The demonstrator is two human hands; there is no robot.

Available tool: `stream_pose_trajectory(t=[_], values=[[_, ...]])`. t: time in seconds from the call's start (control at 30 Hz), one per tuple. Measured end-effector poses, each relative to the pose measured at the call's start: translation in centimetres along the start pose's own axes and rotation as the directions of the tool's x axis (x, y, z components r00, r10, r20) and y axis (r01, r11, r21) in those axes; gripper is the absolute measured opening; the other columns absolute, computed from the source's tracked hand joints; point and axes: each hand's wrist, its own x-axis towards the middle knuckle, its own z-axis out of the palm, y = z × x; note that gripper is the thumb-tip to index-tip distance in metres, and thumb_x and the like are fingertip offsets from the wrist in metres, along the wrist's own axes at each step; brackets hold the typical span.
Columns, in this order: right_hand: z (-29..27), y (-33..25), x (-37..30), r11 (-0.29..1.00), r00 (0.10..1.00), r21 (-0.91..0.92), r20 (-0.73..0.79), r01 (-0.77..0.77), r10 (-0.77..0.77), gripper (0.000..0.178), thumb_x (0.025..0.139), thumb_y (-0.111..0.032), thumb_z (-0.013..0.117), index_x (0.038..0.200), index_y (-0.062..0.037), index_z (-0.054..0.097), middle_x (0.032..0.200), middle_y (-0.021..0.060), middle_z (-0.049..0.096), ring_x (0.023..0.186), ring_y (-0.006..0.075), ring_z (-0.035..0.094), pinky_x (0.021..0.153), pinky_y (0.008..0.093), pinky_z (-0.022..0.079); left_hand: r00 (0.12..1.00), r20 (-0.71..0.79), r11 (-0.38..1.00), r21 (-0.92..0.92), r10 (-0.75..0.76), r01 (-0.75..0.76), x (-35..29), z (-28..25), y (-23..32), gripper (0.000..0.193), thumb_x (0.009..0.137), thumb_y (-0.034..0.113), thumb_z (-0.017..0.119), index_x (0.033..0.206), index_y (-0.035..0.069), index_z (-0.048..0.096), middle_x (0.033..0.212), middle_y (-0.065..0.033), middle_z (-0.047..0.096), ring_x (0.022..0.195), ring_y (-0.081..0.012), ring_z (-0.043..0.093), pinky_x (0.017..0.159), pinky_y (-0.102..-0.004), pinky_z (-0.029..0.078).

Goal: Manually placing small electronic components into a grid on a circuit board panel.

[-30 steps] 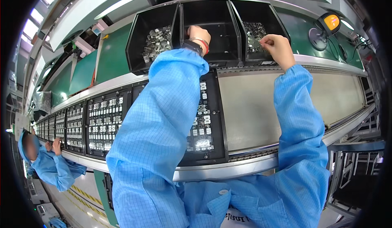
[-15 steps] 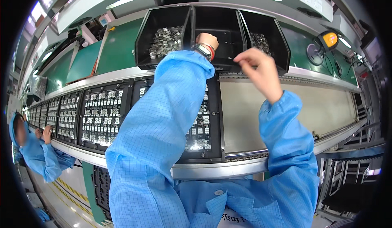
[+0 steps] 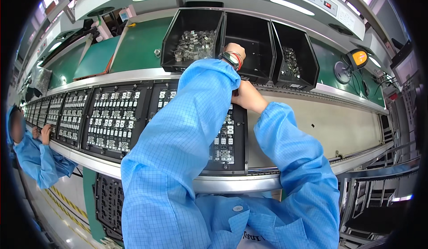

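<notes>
My left hand [image 3: 235, 51] reaches over the front left of the middle black bin [image 3: 249, 44], a bracelet at its wrist; its fingers are hidden. Below it, my right hand [image 3: 249, 97] is at the upper right of a black tray [image 3: 240, 151] with rows of small boards. Its fingers are curled together and partly covered by my left sleeve, so what they hold cannot be made out. Small silvery metal parts [image 3: 195, 44] fill part of the left bin [image 3: 171, 28]. Little dark parts [image 3: 290, 64] lie in the right bin [image 3: 307, 48].
More board-filled black trays [image 3: 113, 119] line the conveyor to the left. A small dark piece [image 3: 313, 125] lies on the pale belt [image 3: 294, 137] at right. Behind it stands an orange-and-black device [image 3: 358, 59]. A co-worker in blue [image 3: 42, 160] handles trays at far left.
My right hand has dropped from before the right bin, moving left to the tray's upper edge. My left hand stays by the middle bin. The whole view has shifted slightly.
</notes>
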Motion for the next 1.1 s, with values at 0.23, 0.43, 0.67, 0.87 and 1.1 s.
stream_pose_trajectory(t=[0.23, 0.43, 0.67, 0.87, 1.1], values=[[0.5, -0.2, -0.1, 0.998, 0.997, 0.001, -0.047, 0.055, -0.055, 0.026, 0.072, -0.002, 0.064, 0.096, 0.0019, 0.055, 0.076, 0.0154, 0.064, 0.073, 0.0285, 0.065, 0.069, 0.0365, 0.05, 0.976, -0.18, 0.986, -0.094, 0.12, -0.139, -3.2, -5.1, 0.2, 0.018, 0.066, 0.01, 0.074, 0.084, 0.005, 0.072, 0.087, -0.014, 0.069, 0.086, -0.0291, 0.068, 0.071, -0.0376, 0.055], [0.7, -1.4, -0.4, 0.995, 1.0, -0.104, -0.021, 0.001, -0.004, 0.022, 0.071, 0.0, 0.061, 0.092, -0.0015, 0.053, 0.073, 0.0138, 0.063, 0.073, 0.0308, 0.064, 0.066, 0.0384, 0.05, 0.802, -0.597, 0.724, -0.545, 0.02, -0.423, -7.9, -6.9, -2.4, 0.013, 0.068, 0.006, 0.066, 0.08, 0.004, 0.07, 0.078, -0.0143, 0.066, 0.072, -0.0277, 0.066, 0.067, -0.0334, 0.054], [1.2, -1.2, -0.7, 0.989, 0.996, -0.142, -0.081, 0.036, -0.048, 0.019, 0.073, 0.004, 0.06, 0.089, -0.0012, 0.051, 0.068, 0.0105, 0.059, 0.066, 0.0237, 0.062, 0.062, 0.0324, 0.049, 0.933, -0.344, 0.38, -0.88, -0.101, -0.284, -16.5, -6.1, -5.7, 0.011, 0.076, 0.002, 0.067, 0.086, 0.001, 0.067, 0.078, -0.0049, 0.067, 0.074, -0.0105, 0.065, 0.07, -0.024, 0.053], [1.9, -1.9, -1.1, 0.928, 0.987, -0.354, -0.064, 0.115, -0.147, 0.02, 0.074, -0.002, 0.06, 0.091, -0.0055, 0.051, 0.078, 0.0143, 0.062, 0.079, 0.0338, 0.062, 0.068, 0.043, 0.048, 0.977, -0.079, 0.27, -0.963, -0.199, -0.023, -21.1, -2.0, -6.5, 0.014, 0.077, 0.003, 0.069, 0.091, -0.001, 0.067, 0.083, -0.0043, 0.068, 0.078, -0.0106, 0.065, 0.074, -0.0241, 0.053], [-2.1, -4.1, -1.3, 0.974, 0.925, -0.218, -0.378, -0.055, -0.033, 0.012, 0.08, -0.007, 0.066, 0.083, -0.0016, 0.055, 0.063, 0.0085, 0.057, 0.056, 0.0178, 0.057, 0.054, 0.03, 0.045, 0.986, -0.018, 0.206, -0.978, -0.163, 0.016, -21.5, 0.7, -4.8, 0.018, 0.08, -0.001, 0.063, 0.097, -0.001, 0.067, 0.089, -0.0063, 0.068, 0.085, -0.0122, 0.065, 0.078, -0.0235, 0.052]])
